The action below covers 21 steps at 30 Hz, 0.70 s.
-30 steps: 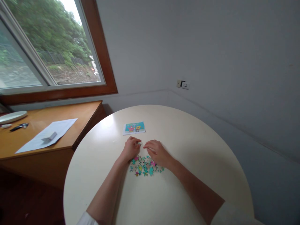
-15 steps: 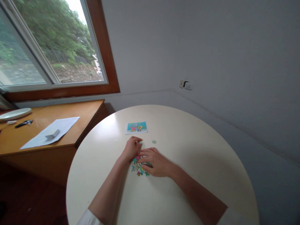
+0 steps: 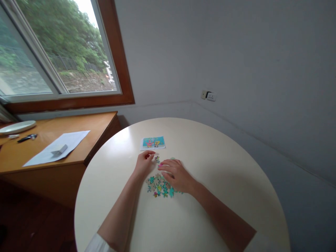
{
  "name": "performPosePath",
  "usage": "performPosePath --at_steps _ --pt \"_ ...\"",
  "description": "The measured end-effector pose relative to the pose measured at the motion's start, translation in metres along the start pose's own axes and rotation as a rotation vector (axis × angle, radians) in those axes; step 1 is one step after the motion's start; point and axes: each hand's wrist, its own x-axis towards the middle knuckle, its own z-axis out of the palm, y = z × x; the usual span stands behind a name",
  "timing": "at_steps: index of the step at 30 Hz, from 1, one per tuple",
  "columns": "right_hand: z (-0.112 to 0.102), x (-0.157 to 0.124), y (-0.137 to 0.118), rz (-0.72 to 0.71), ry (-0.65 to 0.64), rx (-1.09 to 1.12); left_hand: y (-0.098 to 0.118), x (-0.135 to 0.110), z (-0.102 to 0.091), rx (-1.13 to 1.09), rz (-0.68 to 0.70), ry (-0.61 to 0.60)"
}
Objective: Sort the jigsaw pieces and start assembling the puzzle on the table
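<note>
**Q:** Position of the puzzle pieces?
**A:** The pile of puzzle pieces (image 3: 158,186) lies on the round white table (image 3: 223,168), lower centre of the frame. A small multicoloured piece (image 3: 157,159) lies apart, above the pile near the middle.

**Q:** Left hand (image 3: 144,163)?
**A:** Centre, left of that piece. Fingers loosely curled and let go; thumb and index stand apart. Half a second ago they were at the piece; they have since drawn back leftward, leaving it in plain view.

**Q:** Right hand (image 3: 178,176)?
**A:** Right of centre. Earlier it was spread over the pile; it has moved up the frame. A pink piece (image 3: 160,165) shows at its fingertips, above the pile. Whether pinched or merely pressed, I cannot tell.

**Q:** Other changes?
**A:** The pale green piece (image 3: 172,158), fully visible before, is now partly covered by the right hand. The picture card (image 3: 153,142), upper centre of the table, is unmoved.
</note>
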Motion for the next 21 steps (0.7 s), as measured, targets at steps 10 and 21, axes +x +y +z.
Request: performPosePath --at_steps 10,21 --pt "0.004 -0.001 0.013 0.131 -0.035 -0.060 0.003 -0.002 0.002 0.007 -0.018 -0.010" --pt "0.002 0.000 0.010 0.083 -0.048 -0.085 0.006 -0.009 0.009 -0.062 -0.009 -0.131"
